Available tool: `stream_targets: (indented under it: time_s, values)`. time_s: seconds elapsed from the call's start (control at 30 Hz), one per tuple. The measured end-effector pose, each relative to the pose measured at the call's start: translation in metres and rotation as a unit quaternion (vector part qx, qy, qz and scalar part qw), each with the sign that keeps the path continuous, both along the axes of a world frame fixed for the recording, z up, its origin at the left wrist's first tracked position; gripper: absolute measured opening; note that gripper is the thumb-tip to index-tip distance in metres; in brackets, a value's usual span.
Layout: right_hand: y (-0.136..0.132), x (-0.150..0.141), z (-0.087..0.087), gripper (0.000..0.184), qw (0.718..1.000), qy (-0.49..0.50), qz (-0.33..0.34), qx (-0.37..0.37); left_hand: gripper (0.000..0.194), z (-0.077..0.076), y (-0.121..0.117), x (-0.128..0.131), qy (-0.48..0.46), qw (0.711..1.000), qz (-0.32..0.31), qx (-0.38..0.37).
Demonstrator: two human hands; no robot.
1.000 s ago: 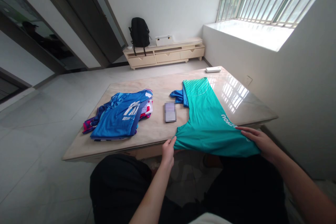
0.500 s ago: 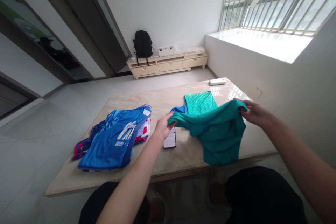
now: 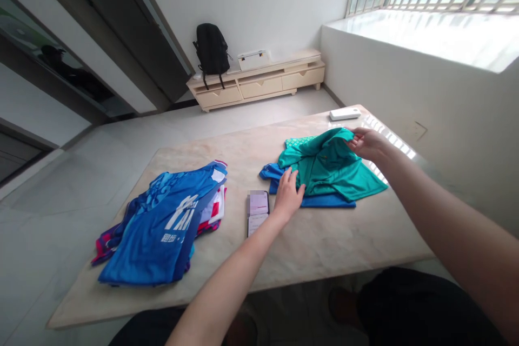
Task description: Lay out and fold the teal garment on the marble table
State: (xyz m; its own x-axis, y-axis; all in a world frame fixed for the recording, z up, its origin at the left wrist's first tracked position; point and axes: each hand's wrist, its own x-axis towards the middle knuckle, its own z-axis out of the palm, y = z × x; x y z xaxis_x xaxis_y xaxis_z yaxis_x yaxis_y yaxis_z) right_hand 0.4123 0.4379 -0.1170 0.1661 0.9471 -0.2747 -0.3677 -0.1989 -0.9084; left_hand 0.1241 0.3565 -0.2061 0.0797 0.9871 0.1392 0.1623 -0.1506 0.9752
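Observation:
A green sports shirt (image 3: pixel 324 165) lies partly bunched over a folded blue garment (image 3: pixel 330 201) on the right of the table. My right hand (image 3: pixel 370 144) pinches the shirt's upper right part and lifts it off the pile. At the shirt's lower left edge rests my left hand (image 3: pixel 288 194), fingers stretched out and touching the cloth, not gripping it. Pale-patterned green fabric (image 3: pixel 298 141) shows behind the shirt. Beside my left wrist is a phone (image 3: pixel 258 206) with a lit screen, its lower end hidden by my forearm.
A stack of folded jerseys (image 3: pixel 158 227), a blue one on top, lies on the left of the marble table (image 3: pixel 227 275). A white oblong device (image 3: pixel 344 113) sits near the far right corner. Beyond stand a low cabinet (image 3: pixel 261 86) and a black backpack (image 3: pixel 211 48).
The green shirt, earlier held up between both hands, has come down onto the blue garment. My left hand has let go and moved right; my right hand still holds the shirt.

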Motion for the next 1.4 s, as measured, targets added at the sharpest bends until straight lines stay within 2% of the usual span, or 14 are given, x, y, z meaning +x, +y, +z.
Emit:
stream_targets:
  time_s: [0.1, 0.17, 0.23, 0.3, 0.43, 0.53, 0.7, 0.83, 0.93, 1.03, 1.13, 1.23, 1.33, 1.4]
  values:
    - [-0.023, -0.003, 0.01, 0.016, 0.999, 0.03, 0.006, -0.03, 0.031, 0.001, -0.013, 0.017, 0.039, 0.996, -0.067, 0.037]
    - [-0.04, -0.006, 0.023, 0.02, 0.998, 0.037, 0.019, -0.036, 0.024, 0.012, -0.019, 0.028, 0.054, 0.992, -0.097, 0.062]
    - [-0.059, -0.01, 0.039, 0.026, 0.998, 0.034, 0.035, -0.032, 0.019, 0.033, -0.026, 0.036, 0.075, 0.985, -0.109, 0.109]
    - [-0.079, -0.014, 0.054, 0.032, 0.998, 0.024, 0.053, -0.024, 0.021, 0.061, -0.035, 0.042, 0.09, 0.975, -0.092, 0.181]
    - [-0.123, -0.026, 0.082, 0.045, 0.994, -0.013, 0.106, 0.006, 0.041, 0.118, -0.058, 0.049, 0.095, 0.948, -0.053, 0.298]
    - [-0.155, -0.036, 0.098, 0.051, 0.99, -0.022, 0.136, 0.013, 0.048, 0.141, -0.078, 0.048, 0.109, 0.939, -0.049, 0.322]
    - [-0.196, -0.055, 0.118, 0.055, 0.988, -0.022, 0.153, 0.001, 0.03, 0.148, -0.11, 0.034, 0.098, 0.949, -0.028, 0.298]
    - [-0.224, -0.069, 0.127, 0.051, 0.986, -0.001, 0.164, -0.014, 0.015, 0.155, -0.135, 0.019, 0.075, 0.958, -0.023, 0.277]
    - [-0.244, -0.077, 0.132, 0.048, 0.987, -0.004, 0.157, -0.016, 0.012, 0.161, -0.151, 0.01, 0.056, 0.957, -0.033, 0.284]
    - [-0.262, -0.082, 0.133, 0.047, 0.988, -0.049, 0.148, -0.011, 0.013, 0.164, -0.163, 0.004, 0.026, 0.965, -0.043, 0.258]
    - [-0.277, -0.083, 0.129, 0.045, 0.978, -0.141, 0.151, 0.016, 0.012, 0.167, -0.171, 0.004, -0.011, 0.983, -0.058, 0.176]
    - [-0.286, -0.083, 0.121, 0.038, 0.946, -0.282, 0.15, 0.056, 0.011, 0.171, -0.176, 0.007, -0.02, 0.989, -0.077, 0.122]
    - [-0.289, -0.084, 0.114, 0.031, 0.884, -0.427, 0.145, 0.121, 0.01, 0.173, -0.177, 0.011, 0.006, 0.986, -0.101, 0.135]
    - [-0.289, -0.085, 0.112, 0.034, 0.842, -0.493, 0.129, 0.178, 0.01, 0.173, -0.176, 0.013, 0.022, 0.982, -0.118, 0.144]
